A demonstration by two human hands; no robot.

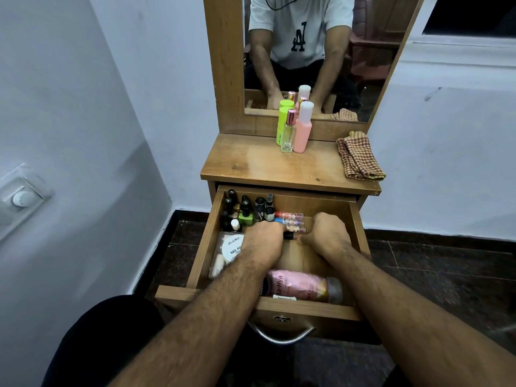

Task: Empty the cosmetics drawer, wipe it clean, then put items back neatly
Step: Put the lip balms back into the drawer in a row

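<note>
The wooden drawer [205,238] is pulled out under the dresser top. Both my hands reach into its middle. My left hand [265,241] is curled over small tubes beside a dark item, and my right hand [326,233] is closed next to it; what each holds is hidden. Nail polish bottles [245,213] stand at the back left, slim printed tubes [289,216] lie behind my fingers, a white round Zudio nail polish remover tub [233,248] sits at left, and a pink bottle [301,286] lies along the front.
On the dresser top [251,163] stand a green bottle [282,127], a clear perfume bottle [288,134] and a pink bottle [303,129]. A checked cloth [358,157] lies folded at the right. The mirror [321,65] rises behind. Walls close in left and right.
</note>
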